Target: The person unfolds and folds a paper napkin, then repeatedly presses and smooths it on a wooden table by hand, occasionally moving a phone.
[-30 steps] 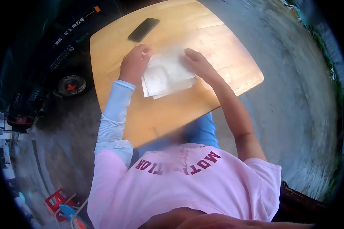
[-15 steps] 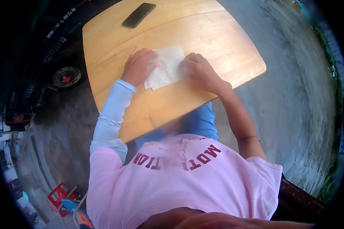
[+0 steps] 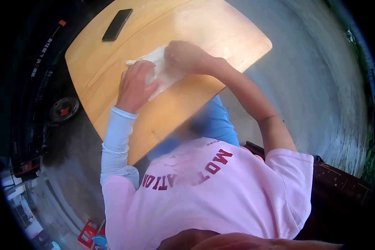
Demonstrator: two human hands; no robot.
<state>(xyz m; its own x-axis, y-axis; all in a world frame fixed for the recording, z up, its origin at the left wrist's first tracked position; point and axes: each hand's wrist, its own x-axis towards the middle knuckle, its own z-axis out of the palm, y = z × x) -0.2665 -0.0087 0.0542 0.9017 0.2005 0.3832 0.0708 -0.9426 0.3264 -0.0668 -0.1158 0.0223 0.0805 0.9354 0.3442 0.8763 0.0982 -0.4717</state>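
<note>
A white napkin (image 3: 157,55), thin and partly creased, lies on the wooden table under both my hands. My left hand (image 3: 135,83), its arm in a pale blue sleeve, rests over the napkin's left part with the thumb spread away from the fingers. At the napkin's right part, my right hand (image 3: 185,57) has its fingers curled in and closed on it. The fingertips of the right hand are hidden and a little blurred. The napkin's far left corner sticks out beyond my left fingers.
A black phone (image 3: 117,25) lies on the far left of the wooden table (image 3: 100,62). Left of the table, a dark vehicle with white lettering and a wheel (image 3: 64,110) stands on the ground. A red stool (image 3: 87,233) shows at the lower left.
My right hand has moved left and away from me across the napkin, closer to my left hand. The napkin's outline has changed and its far edge is now bunched. The view has turned slightly.
</note>
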